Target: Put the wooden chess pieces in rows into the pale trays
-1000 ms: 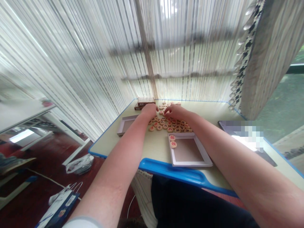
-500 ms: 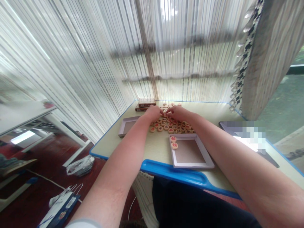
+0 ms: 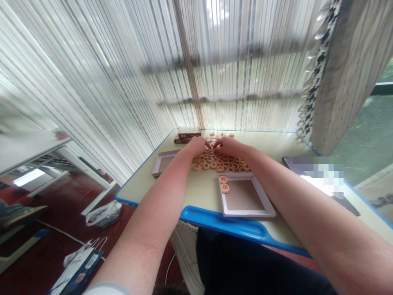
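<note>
Round wooden Chinese chess pieces (image 3: pixel 213 165), marked with red or black characters, lie spread over the table. At the left of the spread, my left hand (image 3: pixel 199 145) reaches in with its fingers apart, the tips among the pieces. My right hand (image 3: pixel 227 145) comes from the other side, its finger and thumb apart over the pieces, close to the left fingertips. Both hands and forearms hide part of the spread. In the near shallow box tray (image 3: pixel 249 213), two pieces with the same red character (image 3: pixel 225 187) lie face up along its left side.
A second shallow box part (image 3: pixel 157 166) lies left, partly behind my left forearm. Two stacked boxes (image 3: pixel 188 134) stand at the back left. A dark flat device (image 3: pixel 346 205) rests at the right. The table (image 3: pixel 202 192) has a blue front trough (image 3: pixel 221 219); a fringe curtain (image 3: pixel 245 73) hangs behind.
Both hands have stayed over the pieces with only slight finger movement. The two red pieces in the tray lie as before.
</note>
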The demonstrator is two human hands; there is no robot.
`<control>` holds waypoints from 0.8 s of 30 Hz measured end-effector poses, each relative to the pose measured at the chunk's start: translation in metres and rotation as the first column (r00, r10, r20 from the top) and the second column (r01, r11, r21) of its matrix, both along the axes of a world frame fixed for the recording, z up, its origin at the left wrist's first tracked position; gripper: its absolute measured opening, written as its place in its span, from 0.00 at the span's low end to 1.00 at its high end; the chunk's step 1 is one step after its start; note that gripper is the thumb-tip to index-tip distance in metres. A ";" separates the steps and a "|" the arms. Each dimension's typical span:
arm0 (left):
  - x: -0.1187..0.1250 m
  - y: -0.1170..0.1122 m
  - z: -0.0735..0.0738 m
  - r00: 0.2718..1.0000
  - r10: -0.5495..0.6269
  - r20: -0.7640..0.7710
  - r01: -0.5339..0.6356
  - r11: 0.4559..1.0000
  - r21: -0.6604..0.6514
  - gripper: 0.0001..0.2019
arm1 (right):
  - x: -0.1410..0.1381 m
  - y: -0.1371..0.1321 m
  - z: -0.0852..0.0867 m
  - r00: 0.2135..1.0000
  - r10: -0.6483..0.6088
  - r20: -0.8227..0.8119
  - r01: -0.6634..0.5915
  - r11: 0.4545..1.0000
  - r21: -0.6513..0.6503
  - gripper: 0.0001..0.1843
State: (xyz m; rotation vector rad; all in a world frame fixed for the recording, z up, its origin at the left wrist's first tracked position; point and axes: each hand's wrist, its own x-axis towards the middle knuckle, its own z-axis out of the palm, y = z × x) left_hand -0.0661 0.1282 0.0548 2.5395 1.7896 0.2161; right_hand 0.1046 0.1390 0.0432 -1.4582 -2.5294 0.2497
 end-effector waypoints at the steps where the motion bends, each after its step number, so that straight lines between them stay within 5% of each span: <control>1: 0.000 0.000 0.000 1.000 -0.002 -0.003 0.002 1.000 -0.018 0.18 | 0.000 -0.001 0.001 1.000 -0.012 -0.013 0.012 1.000 -0.028 0.16; 6: 0.000 0.003 -0.001 1.000 -0.016 0.007 0.016 1.000 -0.017 0.19 | -0.001 -0.004 0.004 0.995 -0.096 -0.027 0.095 0.994 -0.055 0.16; 17: -0.001 0.003 -0.001 0.997 -0.073 0.000 0.073 0.997 0.009 0.19 | -0.003 -0.009 0.008 0.996 -0.079 -0.032 0.077 0.995 -0.064 0.16; 24: -0.002 0.002 0.000 0.999 0.011 0.048 -0.012 1.000 0.006 0.20 | -0.002 -0.003 0.000 0.998 -0.042 -0.045 0.040 0.998 -0.039 0.16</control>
